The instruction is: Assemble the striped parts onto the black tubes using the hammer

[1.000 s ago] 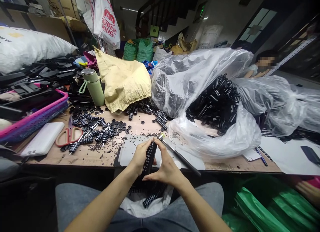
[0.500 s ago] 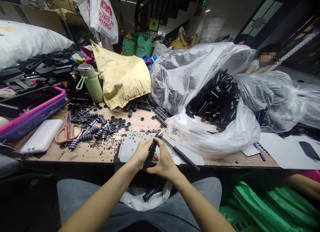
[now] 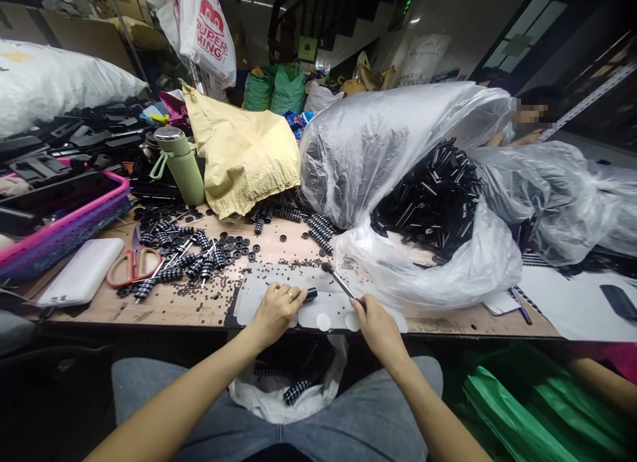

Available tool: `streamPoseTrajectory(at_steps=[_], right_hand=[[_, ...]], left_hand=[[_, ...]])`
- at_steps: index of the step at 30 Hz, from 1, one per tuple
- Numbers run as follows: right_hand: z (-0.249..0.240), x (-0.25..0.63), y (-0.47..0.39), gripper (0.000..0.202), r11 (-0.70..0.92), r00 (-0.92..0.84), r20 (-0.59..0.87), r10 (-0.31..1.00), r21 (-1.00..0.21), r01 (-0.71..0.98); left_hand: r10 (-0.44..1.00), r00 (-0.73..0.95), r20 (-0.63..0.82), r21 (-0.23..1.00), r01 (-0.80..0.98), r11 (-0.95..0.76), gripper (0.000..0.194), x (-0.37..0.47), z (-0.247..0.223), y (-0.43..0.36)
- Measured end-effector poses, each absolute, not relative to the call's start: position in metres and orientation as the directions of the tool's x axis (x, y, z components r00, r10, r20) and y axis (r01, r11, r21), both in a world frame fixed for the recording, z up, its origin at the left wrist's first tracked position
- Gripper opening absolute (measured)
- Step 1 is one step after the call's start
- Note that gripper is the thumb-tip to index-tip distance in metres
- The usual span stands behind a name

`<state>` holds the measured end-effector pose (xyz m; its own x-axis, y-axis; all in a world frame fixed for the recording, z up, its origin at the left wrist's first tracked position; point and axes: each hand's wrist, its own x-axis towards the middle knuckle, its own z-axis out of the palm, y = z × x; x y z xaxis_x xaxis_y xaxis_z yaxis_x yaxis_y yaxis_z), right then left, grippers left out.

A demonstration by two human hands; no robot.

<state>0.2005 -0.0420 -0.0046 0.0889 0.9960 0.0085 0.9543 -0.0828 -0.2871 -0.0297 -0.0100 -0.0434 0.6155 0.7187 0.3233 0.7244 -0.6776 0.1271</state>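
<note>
Evidently, a short black cylinder (image 3: 311, 294) was held in the left hand (image 3: 277, 310), whose grip was clamped around it with one end left uncovered, at a pale board (image 3: 251, 301) by the front edge of the surface (image 3: 174, 316). Whether the board was touched by the cylinder could not be told. A slim tool (image 3: 344, 284) was clasped in the right hand (image 3: 375, 324), the grip being closed on its handle; its blurred, dark head was pointed away from the body. Small dark rings (image 3: 199, 291) were strewn left of the board, with ridged black-and-white rods (image 3: 166, 274) and scissors (image 3: 133, 268) placed farther left. Beyond the board, black parts (image 3: 432, 200) were heaped at the mouth of a clear plastic bag (image 3: 378, 143). Between the thighs, a white bag (image 3: 259, 403) was spread.
</note>
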Motion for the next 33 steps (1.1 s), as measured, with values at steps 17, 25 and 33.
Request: streamPoseTrajectory(at_steps=[17, 25, 33], right_hand=[[0.021, 0.123, -0.084, 0.037, 0.187, -0.212, -0.022, 0.977, -0.388, 0.903], [0.011, 0.155, -0.049, 0.037, 0.006, -0.008, -0.007, 1.000, -0.278, 0.961], [-0.036, 0.182, -0.022, 0.030, 0.022, -0.027, 0.194, 0.981, 0.025, 0.999]], left_hand=[[0.763, 0.583, 0.281, 0.094, 0.774, -0.626, 0.051, 0.009, -0.060, -0.026], [0.844, 0.521, 0.128, 0.507, 0.697, -0.508, 0.025, 0.000, -0.023, -0.010], [0.985, -0.118, 0.128, 0.516, 0.856, 0.035, 0.028, -0.061, -0.009, 0.145]])
